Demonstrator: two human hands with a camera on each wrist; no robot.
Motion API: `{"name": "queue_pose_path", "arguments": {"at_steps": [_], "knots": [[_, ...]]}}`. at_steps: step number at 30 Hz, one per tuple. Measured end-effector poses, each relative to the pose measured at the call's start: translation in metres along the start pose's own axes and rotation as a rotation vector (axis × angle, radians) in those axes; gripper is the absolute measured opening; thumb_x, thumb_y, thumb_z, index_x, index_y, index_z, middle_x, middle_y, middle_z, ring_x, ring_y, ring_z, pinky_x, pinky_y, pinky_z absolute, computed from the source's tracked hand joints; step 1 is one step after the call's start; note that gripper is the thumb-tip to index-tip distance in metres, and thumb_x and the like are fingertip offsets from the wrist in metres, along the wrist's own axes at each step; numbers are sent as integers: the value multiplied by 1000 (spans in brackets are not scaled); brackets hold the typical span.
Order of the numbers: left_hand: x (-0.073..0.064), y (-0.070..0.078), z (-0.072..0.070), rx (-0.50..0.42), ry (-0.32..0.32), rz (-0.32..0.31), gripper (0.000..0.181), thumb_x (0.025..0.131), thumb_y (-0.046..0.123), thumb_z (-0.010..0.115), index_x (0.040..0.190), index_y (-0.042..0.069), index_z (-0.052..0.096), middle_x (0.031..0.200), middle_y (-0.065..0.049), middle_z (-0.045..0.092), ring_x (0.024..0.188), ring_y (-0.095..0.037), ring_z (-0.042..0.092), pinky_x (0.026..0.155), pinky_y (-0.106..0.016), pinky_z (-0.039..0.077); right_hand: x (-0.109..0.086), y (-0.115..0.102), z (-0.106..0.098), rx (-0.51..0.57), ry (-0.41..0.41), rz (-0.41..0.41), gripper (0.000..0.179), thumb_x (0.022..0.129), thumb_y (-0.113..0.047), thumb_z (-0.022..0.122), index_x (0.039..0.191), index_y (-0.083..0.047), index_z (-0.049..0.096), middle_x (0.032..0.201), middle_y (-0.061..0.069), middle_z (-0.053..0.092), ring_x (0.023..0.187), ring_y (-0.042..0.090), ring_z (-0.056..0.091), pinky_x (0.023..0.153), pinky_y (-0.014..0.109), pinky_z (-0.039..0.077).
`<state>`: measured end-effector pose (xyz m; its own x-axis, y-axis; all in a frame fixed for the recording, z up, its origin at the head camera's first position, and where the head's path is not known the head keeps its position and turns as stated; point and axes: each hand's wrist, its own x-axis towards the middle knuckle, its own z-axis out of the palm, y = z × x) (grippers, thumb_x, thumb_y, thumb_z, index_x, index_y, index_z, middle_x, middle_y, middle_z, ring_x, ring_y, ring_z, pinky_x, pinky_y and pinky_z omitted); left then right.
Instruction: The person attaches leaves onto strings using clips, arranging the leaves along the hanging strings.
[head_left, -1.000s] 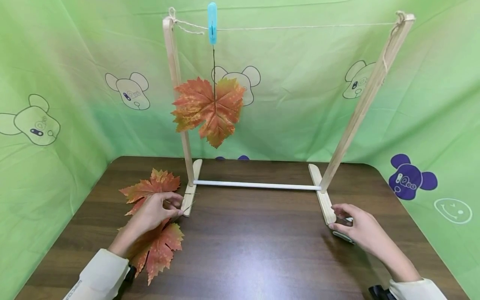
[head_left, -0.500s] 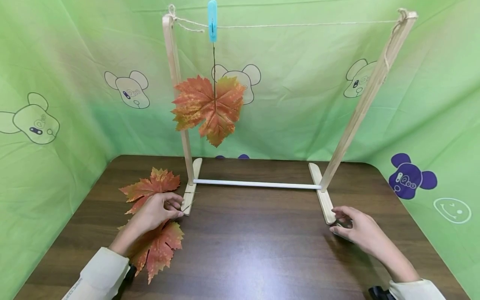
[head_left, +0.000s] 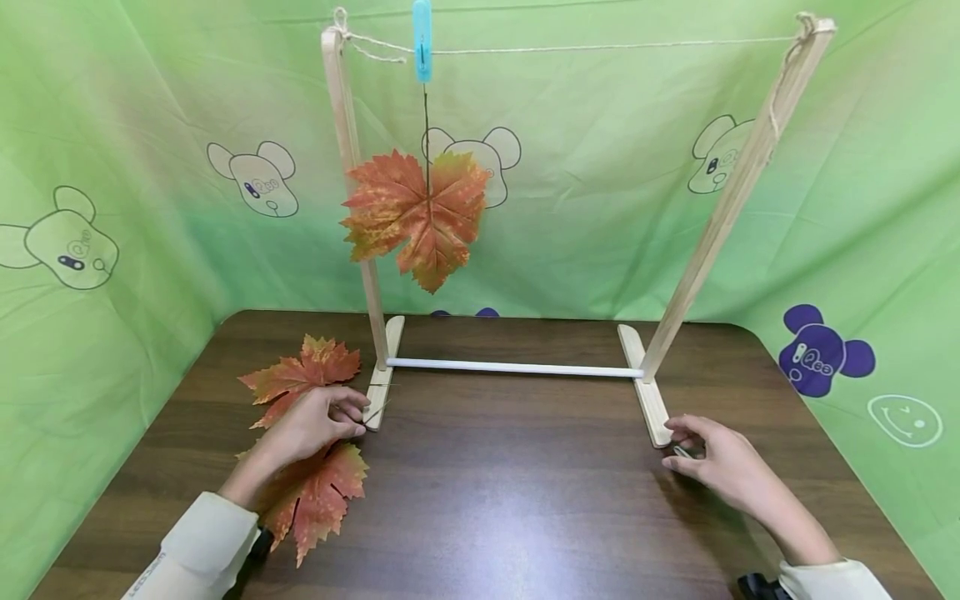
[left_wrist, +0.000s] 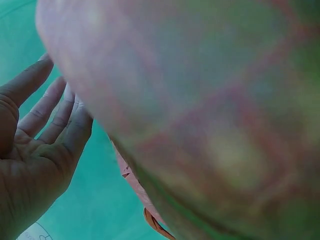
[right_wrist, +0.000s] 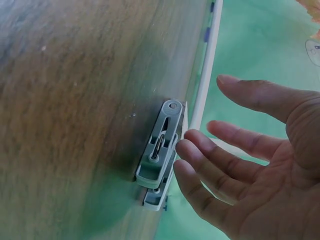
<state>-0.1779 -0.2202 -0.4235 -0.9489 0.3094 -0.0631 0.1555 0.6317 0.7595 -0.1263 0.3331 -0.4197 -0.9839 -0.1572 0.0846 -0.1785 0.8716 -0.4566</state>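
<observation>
My left hand (head_left: 315, 425) is over two orange-red artificial leaves, a far leaf (head_left: 307, 371) and a near leaf (head_left: 322, 496). Its thumb and fingers stand apart by the leaf stems at the rack's left foot (head_left: 378, 396). In the left wrist view a blurred leaf (left_wrist: 200, 100) covers the left fingertips. By the rack's right foot (head_left: 651, 412), my right hand (head_left: 716, 458) has spread, relaxed fingers. Beside its fingertips lie grey clothespins, one upper clothespin (right_wrist: 159, 147) resting over a lower clothespin (right_wrist: 154, 199); contact is unclear.
Across the wooden rack runs a string (head_left: 600, 47) tied between two posts. A blue clothespin (head_left: 422, 42) on it holds a hanging leaf (head_left: 427, 217) by its stem. A white rod (head_left: 510, 367) joins the feet on the brown table (head_left: 510, 483). Green printed cloth stands behind.
My right hand has shifted very slightly toward me and to the right, beside the clothespins. The left hand stays over the leaves. The head view has tilted a little.
</observation>
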Motion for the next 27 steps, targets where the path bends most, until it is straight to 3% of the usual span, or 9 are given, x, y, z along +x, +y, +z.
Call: {"name": "queue_pose_path", "arguments": {"at_steps": [7,13,20,27], "knots": [[0,3,0,-15,-6,4,31,88,2,81,118,-3,73,93,-8,74,84,-14,68,70,-22,54,0,3,0,2,-13,19,49,78,-13,90,118,6,70,97,11,76,87,21,69,75,30,55],[1,2,0,-13,-22,2,31,88,2,81,118,-3,72,92,-6,73,83,-14,67,68,-22,52,0,5,2,-9,-19,34,46,77,-12,90,115,6,70,94,8,74,84,17,66,73,29,54],[1,0,1,-41,-47,5,29,88,-3,78,116,-5,72,90,-7,73,82,-14,69,65,-21,53,1,4,3,0,-34,50,45,77,-9,90,113,8,69,92,9,73,85,21,66,72,29,53],[3,-1,2,-33,-52,-12,26,88,-3,78,113,-4,72,89,-6,73,82,-14,68,66,-21,53,0,6,6,2,-41,61,41,77,-7,89,110,6,69,90,4,71,81,12,61,70,26,51]]}}
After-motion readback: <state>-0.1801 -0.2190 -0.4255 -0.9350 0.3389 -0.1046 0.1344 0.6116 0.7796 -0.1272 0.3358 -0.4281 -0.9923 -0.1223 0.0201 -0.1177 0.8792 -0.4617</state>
